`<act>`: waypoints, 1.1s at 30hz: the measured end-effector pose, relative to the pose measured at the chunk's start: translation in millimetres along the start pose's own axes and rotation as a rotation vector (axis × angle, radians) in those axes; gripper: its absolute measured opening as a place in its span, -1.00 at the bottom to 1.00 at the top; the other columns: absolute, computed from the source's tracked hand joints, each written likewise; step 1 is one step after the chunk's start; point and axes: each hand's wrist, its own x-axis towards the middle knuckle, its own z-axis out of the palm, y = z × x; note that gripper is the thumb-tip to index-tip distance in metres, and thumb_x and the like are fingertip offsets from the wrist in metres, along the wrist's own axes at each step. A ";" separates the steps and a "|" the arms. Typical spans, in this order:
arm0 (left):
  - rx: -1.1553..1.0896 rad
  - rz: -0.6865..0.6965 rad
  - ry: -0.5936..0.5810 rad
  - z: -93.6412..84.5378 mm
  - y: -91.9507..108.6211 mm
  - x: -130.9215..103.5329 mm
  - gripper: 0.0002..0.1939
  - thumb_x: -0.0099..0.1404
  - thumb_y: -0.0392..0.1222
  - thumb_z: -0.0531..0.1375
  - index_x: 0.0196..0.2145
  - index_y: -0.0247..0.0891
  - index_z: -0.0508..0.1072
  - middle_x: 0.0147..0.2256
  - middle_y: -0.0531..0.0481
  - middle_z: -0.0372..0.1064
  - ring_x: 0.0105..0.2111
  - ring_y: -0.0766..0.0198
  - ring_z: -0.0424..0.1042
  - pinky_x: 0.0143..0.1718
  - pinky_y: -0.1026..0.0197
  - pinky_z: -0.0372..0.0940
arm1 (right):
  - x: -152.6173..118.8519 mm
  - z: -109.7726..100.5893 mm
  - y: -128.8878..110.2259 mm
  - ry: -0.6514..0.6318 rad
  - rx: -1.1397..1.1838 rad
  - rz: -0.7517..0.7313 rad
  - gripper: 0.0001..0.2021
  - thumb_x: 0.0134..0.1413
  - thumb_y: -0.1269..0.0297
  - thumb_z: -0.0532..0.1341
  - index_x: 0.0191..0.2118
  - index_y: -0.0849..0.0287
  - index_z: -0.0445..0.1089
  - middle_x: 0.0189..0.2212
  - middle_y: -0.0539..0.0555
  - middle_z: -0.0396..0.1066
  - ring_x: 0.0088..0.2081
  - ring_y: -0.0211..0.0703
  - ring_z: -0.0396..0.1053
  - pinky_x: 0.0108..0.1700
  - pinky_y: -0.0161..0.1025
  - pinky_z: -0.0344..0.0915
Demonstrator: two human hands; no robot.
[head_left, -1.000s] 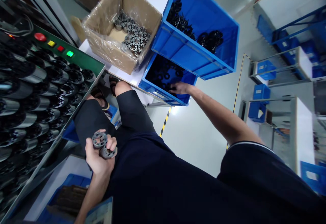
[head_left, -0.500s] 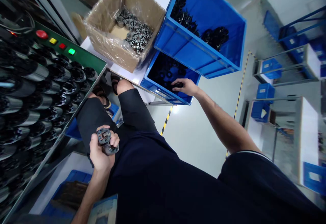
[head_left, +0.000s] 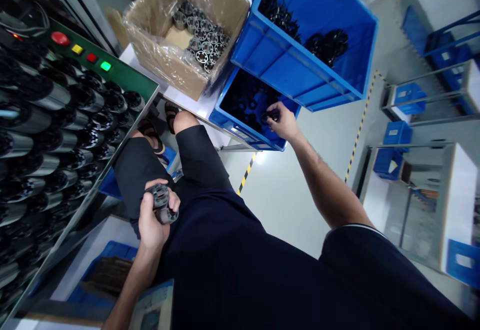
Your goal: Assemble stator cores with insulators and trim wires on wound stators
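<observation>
A dark ring-like part [head_left: 270, 116] is sitting between the thumb and fingers of the person's right hand [head_left: 287, 122], over the lower blue bin [head_left: 277, 141]. Those fingers are closing in around the part in a pinch, and they are partly hiding it, so its full shape cannot be told. Many loose black parts [head_left: 242, 97] are lying in shadow inside the bin. Well apart from there, over the person's lap, the left hand [head_left: 153, 220] is gripping two grey metal pieces [head_left: 160, 195] stacked against each other, thumb on one side and bent fingers on the other. A larger blue bin [head_left: 296, 77] is overlapping the lower one and holding dark parts in two heaps. Beside the bins, a plastic-lined cardboard box [head_left: 165, 70] is holding silver rings packed close together. Farther left, a green panel [head_left: 129, 77] is carrying a row of coloured buttons, one of them glowing green, next to rows of dark, silver-sided cylinders [head_left: 56, 137]. Yellow-and-black tape [head_left: 360, 126] is running along the floor at the right.
</observation>
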 end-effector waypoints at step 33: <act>0.129 0.159 -0.053 63.8 44.3 -25.7 -0.41 0.73 0.36 0.20 0.20 -0.20 0.72 0.19 -0.29 0.59 0.14 -0.17 0.68 0.10 -0.15 0.73 | -204.5 90.8 -207.6 -0.467 0.663 -0.794 -0.63 0.38 0.45 0.57 0.20 -0.05 0.76 -0.09 0.06 0.77 -0.12 -0.01 0.76 0.05 -0.08 0.81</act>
